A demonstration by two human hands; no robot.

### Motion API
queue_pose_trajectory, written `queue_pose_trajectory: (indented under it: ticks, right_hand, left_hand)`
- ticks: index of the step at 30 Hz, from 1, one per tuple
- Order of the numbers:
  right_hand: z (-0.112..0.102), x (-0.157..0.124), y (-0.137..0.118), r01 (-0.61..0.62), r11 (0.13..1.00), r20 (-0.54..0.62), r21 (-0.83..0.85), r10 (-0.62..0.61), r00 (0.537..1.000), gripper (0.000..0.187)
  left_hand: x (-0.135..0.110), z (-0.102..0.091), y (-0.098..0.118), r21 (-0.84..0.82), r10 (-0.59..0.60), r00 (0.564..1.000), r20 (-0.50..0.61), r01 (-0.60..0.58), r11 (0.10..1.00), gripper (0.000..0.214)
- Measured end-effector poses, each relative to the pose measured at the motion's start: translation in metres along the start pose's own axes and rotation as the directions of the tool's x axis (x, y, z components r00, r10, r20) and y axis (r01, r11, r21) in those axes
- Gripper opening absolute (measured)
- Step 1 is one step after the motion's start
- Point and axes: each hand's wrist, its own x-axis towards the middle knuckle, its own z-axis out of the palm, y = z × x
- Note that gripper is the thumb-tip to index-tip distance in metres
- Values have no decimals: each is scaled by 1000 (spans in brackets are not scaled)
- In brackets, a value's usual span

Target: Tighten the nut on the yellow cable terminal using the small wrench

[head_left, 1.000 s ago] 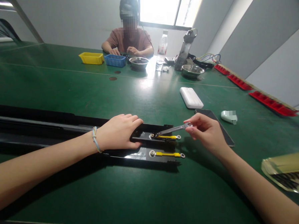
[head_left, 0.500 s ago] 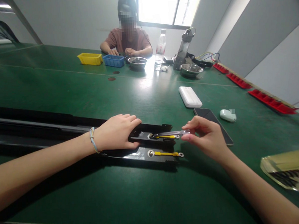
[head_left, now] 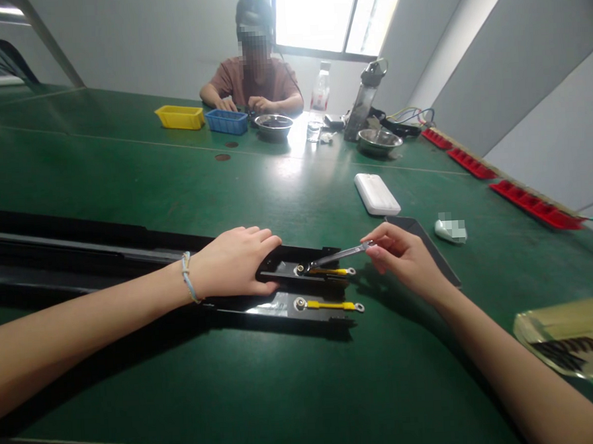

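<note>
My left hand (head_left: 239, 263) is wrapped over the wall of a long black metal channel (head_left: 279, 274), the far one of two lying side by side, thumb on the near side. My right hand (head_left: 401, 255) pinches one end of a silver wrench (head_left: 342, 252) between thumb and fingertips. The wrench slants down to the left, its lower end close beside a nut (head_left: 300, 269) in the far channel; contact cannot be made out. Below the wrench lies a yellow lead with a ring terminal (head_left: 333, 272). A second yellow lead (head_left: 328, 304) is bolted in the near channel (head_left: 276, 309).
Beyond my right hand lie a white power bank (head_left: 376, 194), a dark phone (head_left: 429, 245) and a small pale case (head_left: 450, 230). A yellowish transparent container (head_left: 571, 333) stands at right. Across the green table sits a co-worker (head_left: 257, 85) behind a yellow bin (head_left: 180, 117) and blue bin (head_left: 227, 121).
The right-hand end of the wrench has swung up and away from me with my right hand, so it slants more steeply. My left hand and the channels have stayed put.
</note>
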Motion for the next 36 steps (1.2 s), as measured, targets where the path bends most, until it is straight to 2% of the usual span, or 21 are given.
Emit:
queue_pose_trajectory:
  ticks: [5, 11, 16, 24, 30, 36]
  right_hand:
    - [2, -5, -7, 58, 997, -7, -42, -58, 998, 17]
    - [10, -15, -24, 204, 956, -46, -212, -219, 975, 20]
    - [16, -21, -29, 274, 934, -46, -228, -292, 955, 28]
    - [20, -24, -33, 267, 929, -16, -257, -280, 960, 33]
    - [14, -19, -27, 230, 946, -51, -227, -248, 968, 25]
    - [7, -12, -17, 150, 974, -14, -169, -154, 988, 17]
  left_hand:
    - [0, 0, 0, -1, 5, 1000, -5, -5, 1000, 52]
    - [0, 0, 0, -7, -2, 1000, -9, 2, 1000, 53]
    - [1, 0, 0, -6, -4, 1000, -2, 4, 1000, 53]
    - [1, 1, 0, 6, -5, 1000, 1, 5, 1000, 51]
    - [1, 0, 0, 1, -4, 1000, 2, 4, 1000, 52]
    - [0, -1, 1, 4, -4, 1000, 4, 4, 1000, 54]
